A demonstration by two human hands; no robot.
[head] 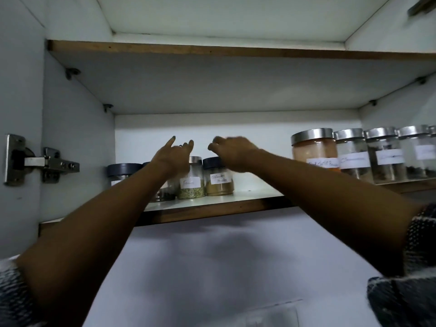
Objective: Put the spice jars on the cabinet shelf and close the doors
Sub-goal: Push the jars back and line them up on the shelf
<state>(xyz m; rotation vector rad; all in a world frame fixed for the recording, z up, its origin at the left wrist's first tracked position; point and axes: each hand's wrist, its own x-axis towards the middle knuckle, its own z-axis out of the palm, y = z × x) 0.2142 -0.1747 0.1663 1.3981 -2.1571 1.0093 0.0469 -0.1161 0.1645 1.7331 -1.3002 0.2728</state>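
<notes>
Upright spice jars on shelf, both hands above

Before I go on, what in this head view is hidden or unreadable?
- Jar behind the left hand: hand and forearm cover most of it.
- Jar labels: handwriting too blurred to read.
- Right hand: motion blur, so its grip is unclear.
- Rightmost jars: cut off by the frame's edge.
- Cabinet doors: out of frame, only a hinge shows.

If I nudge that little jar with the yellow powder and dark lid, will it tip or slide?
The yellow powder jar looks squat and about a third full, so it would likely slide rather than tip. Its clear wall looks like glass, probably smooth and breakable. The fennel jar stands close beside it, so a leftward push may knock them together.
</notes>
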